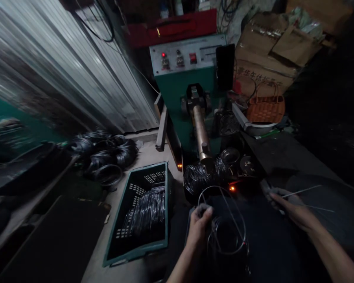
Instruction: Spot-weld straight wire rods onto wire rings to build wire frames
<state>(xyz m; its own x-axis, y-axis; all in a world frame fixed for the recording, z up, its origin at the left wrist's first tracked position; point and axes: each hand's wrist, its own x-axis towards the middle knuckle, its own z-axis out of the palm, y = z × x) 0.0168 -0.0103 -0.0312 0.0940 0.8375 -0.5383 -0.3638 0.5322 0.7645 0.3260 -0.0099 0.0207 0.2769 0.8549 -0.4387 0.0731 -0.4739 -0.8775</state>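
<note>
Here, crate [135,256] holding bundled wire [147,212], left hand [199,226] gripping coil [244,236], right hand [295,208] gripping rods [301,191]

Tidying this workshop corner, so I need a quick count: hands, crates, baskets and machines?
Hands: 2 (left hand on a wire loop; right hand)
Perforated green crate: 1
Woven orange basket: 1
Green machine: 1
Total: 5
</note>
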